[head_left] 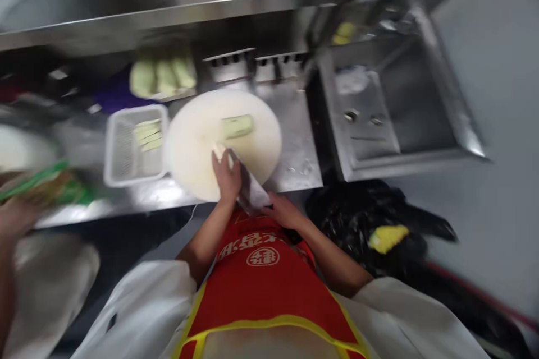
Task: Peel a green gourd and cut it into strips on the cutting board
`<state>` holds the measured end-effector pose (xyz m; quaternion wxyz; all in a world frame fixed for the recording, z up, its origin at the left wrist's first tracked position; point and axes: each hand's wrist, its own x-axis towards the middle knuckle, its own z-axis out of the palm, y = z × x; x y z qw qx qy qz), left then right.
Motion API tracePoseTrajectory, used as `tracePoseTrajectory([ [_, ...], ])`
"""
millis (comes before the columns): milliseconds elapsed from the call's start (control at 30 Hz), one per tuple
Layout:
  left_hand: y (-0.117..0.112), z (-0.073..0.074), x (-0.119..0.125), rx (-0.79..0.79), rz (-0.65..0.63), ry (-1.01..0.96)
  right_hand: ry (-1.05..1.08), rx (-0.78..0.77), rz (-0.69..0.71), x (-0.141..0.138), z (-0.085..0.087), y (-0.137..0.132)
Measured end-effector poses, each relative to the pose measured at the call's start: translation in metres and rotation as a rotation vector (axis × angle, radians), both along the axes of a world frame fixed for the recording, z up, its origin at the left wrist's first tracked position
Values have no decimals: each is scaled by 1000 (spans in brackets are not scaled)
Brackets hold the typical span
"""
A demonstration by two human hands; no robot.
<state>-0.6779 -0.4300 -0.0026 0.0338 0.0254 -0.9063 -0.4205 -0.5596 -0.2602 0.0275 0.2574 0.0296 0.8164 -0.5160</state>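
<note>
Lying toward the near side of the round white cutting board (pixel 197 115), a small pale piece (pixel 219 150) was pinched by the curled fingers of the left hand (pixel 227 176). Just beside that hand the blade of the cleaver (pixel 252 185) was held at a slant; whether it was touched by the knuckles could not be told. Its handle was grasped by the closed fingers of the right hand (pixel 283 210). A cut to the left hand was judged the chief danger: it could be caused by a slip of the pale piece, or by a stroke made with the knuckles so near the edge. The red apron (pixel 261 297) was also closely approached, and could be nicked if the cleaver were drawn back too far. Beyond the blade, a pale green vegetable length (pixel 238 126) was seen lying loose, where it could be pushed aside by a careless knock. Were the board shoved left along the steel bench (pixel 297 140), the white plastic basket (pixel 119 140) and its pale green strips (pixel 148 133) could be jolted. Farther left, a green packet (pixel 53 182) was held by a co-worker's hand (pixel 19 217); by a wider reach, the left arm could be jogged.
</note>
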Motion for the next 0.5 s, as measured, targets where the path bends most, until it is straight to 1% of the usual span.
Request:
tracePoseTrajectory([
  [33, 8, 0, 4, 7, -72, 12, -20, 38, -73, 13, 3, -2],
  [100, 36, -2, 12, 24, -278, 22, -61, 99, -277, 45, 6, -5],
  [167, 75, -2, 31, 50, -537, 36, -104, 118, -531, 84, 10, -8],
  [200, 96, -1, 47, 66, -674, 43, -134, 105, -664, 106, 13, -10],
  [233, 118, 1, 65, 82, -806, 50, -172, 83, -796, 128, 17, -13],
  [300, 160, 6, 111, 113, -1050, 53, -251, 47, -1037, 173, 27, -16],
  [367, 200, 12, 163, 154, -1242, 58, -283, 68, -1245, 214, 36, -14],
  [433, 243, 14, 216, 231, -1387, 69, -273, 137, -1423, 251, 43, -6],
  [500, 291, 9, 266, 322, -1479, 50, -283, 190, -1580, 284, 47, 10],
])
